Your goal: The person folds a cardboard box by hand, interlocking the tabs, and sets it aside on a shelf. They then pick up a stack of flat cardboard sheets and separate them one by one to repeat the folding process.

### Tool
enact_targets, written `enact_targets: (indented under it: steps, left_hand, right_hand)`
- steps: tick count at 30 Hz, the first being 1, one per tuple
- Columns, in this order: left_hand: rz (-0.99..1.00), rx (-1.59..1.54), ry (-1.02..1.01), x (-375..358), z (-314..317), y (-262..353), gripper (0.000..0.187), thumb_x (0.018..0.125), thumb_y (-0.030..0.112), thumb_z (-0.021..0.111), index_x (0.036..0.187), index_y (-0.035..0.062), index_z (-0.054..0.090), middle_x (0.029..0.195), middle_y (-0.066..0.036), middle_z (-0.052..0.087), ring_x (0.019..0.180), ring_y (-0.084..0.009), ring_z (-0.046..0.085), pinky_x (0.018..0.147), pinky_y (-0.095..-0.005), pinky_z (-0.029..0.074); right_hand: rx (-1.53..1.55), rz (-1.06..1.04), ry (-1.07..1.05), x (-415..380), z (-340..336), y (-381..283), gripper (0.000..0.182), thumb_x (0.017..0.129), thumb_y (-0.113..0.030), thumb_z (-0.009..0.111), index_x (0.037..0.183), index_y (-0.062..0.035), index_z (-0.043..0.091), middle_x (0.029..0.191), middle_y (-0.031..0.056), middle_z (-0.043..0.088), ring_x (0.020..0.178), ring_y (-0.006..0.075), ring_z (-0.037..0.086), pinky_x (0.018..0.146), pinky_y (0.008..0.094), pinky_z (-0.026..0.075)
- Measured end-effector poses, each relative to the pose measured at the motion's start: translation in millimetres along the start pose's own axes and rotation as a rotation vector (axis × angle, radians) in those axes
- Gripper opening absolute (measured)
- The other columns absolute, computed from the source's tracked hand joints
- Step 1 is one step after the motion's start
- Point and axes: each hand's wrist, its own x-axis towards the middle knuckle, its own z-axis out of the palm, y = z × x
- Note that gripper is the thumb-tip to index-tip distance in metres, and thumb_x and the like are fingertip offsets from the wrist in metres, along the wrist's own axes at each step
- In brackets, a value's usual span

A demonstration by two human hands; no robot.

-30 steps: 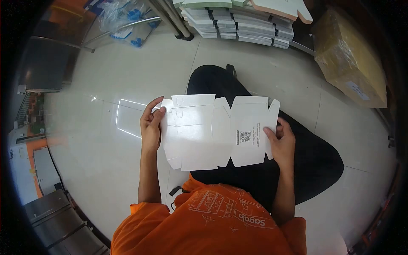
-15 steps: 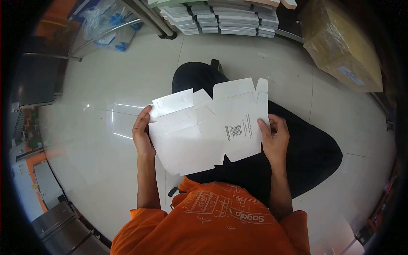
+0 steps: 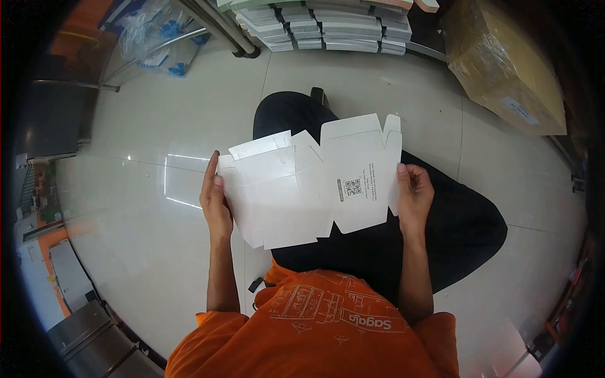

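Note:
I hold a flat white die-cut carton blank (image 3: 302, 189) spread out in front of me over my lap. A small QR code and printed text sit on its right panel. My left hand (image 3: 214, 198) grips the blank's left edge, fingers behind the card and thumb along the side. My right hand (image 3: 413, 195) pinches the right edge, thumb on the front. The left panels are bent slightly, with a flap raised at the top left.
Stacks of flat white and pastel carton blanks (image 3: 328, 22) lie on the tiled floor ahead. A brown wrapped cardboard box (image 3: 504, 63) stands at the upper right. Metal legs (image 3: 217, 28) and plastic bags (image 3: 151, 31) are at the upper left. Grey metal units (image 3: 88, 334) are at the lower left.
The blank has been tilted and shifted slightly, its right panels now higher. My left thumb has moved from the front of the card to its left edge. Both hands keep hold.

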Motion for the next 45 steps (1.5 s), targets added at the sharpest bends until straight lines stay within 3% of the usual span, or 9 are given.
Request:
enact_targets:
  steps: [7,10,12,17,18,20,24,38,45]
  left_hand:
    - [0.05,0.347,-0.09,-5,3,9,0.069,0.086,0.022,0.074,0.143,0.001,0.042,0.102,-0.021,0.069,0.074,-0.0149,0.067,0.068,-0.0255,0.054]
    - [0.051,0.309,-0.048,-1,3,8,0.06,0.089,0.022,0.071,0.138,-0.0005,0.047,0.093,-0.013,0.07,0.074,-0.01,0.063,0.069,-0.0207,0.051]
    - [0.037,0.235,0.016,3,9,8,0.048,0.09,0.021,0.07,0.129,-0.0008,0.053,0.093,-0.013,0.069,0.072,-0.009,0.063,0.066,-0.0191,0.049]
    - [-0.057,0.116,0.179,15,10,1,0.032,0.096,0.027,0.062,0.112,-0.0008,0.056,0.079,-0.007,0.064,0.069,-0.005,0.055,0.064,-0.0163,0.04]
    - [-0.057,0.116,0.179,16,7,-3,0.032,0.096,0.027,0.062,0.112,-0.0008,0.056,0.079,-0.007,0.064,0.069,-0.005,0.055,0.064,-0.0163,0.04]
    - [-0.029,0.093,0.104,16,0,-12,0.038,0.095,0.032,0.061,0.118,0.0027,0.057,0.1,-0.009,0.063,0.099,-0.0129,0.056,0.095,-0.0291,0.04]
    - [-0.113,0.042,-0.004,4,15,16,0.046,0.09,0.021,0.067,0.128,0.0002,0.052,0.091,-0.01,0.063,0.076,-0.0124,0.061,0.08,-0.0188,0.047]
    - [-0.509,-0.574,-0.282,-6,-10,-7,0.06,0.075,-0.003,0.066,0.131,-0.007,0.045,0.11,-0.022,0.064,0.093,-0.0283,0.068,0.078,-0.0365,0.058]
    - [-0.525,-0.48,-0.325,-35,10,20,0.07,0.073,0.012,0.073,0.133,-0.0062,0.042,0.118,-0.023,0.059,0.102,-0.033,0.065,0.084,-0.0415,0.056]
  right_hand:
    - [-0.23,-0.295,-0.107,-3,3,-12,0.043,0.088,-0.013,0.071,0.125,0.0025,0.054,0.083,0.0053,0.062,0.081,0.0126,0.062,0.072,0.028,0.05]
    - [-0.219,-0.39,-0.221,2,-3,-12,0.06,0.085,-0.007,0.072,0.138,0.0026,0.044,0.087,0.0069,0.063,0.085,0.0158,0.063,0.076,0.03,0.051]
    - [0.018,-0.086,-0.313,3,-9,-21,0.069,0.084,-0.003,0.072,0.143,0.0034,0.037,0.095,0.0107,0.066,0.089,0.0181,0.065,0.079,0.0304,0.051]
    - [0.009,-0.183,-0.448,2,-11,-15,0.07,0.084,0.002,0.069,0.145,0.0044,0.033,0.103,0.0148,0.068,0.093,0.0167,0.066,0.081,0.0275,0.051]
    - [-0.032,-0.259,-0.447,1,-10,-13,0.067,0.086,0.002,0.068,0.143,0.005,0.034,0.104,0.0158,0.069,0.094,0.0158,0.066,0.081,0.0264,0.051]
    - [0.033,-0.119,-0.425,1,-10,-15,0.058,0.088,-0.001,0.067,0.138,0.0055,0.039,0.106,0.0163,0.068,0.095,0.015,0.065,0.081,0.0264,0.051]
    - [0.107,0.114,-0.373,4,-12,-11,0.036,0.094,-0.011,0.064,0.122,0.006,0.048,0.11,0.0159,0.066,0.096,0.013,0.062,0.081,0.0262,0.05]
    - [0.164,0.13,-0.446,8,-17,-16,0.027,0.093,-0.009,0.065,0.115,0.0034,0.054,0.101,0.0098,0.067,0.091,0.0114,0.061,0.08,0.0266,0.05]
    - [-0.049,-0.102,-0.306,3,-21,-34,0.028,0.087,-0.004,0.069,0.111,0.0036,0.055,0.099,0.0105,0.067,0.089,0.0133,0.062,0.08,0.028,0.051]
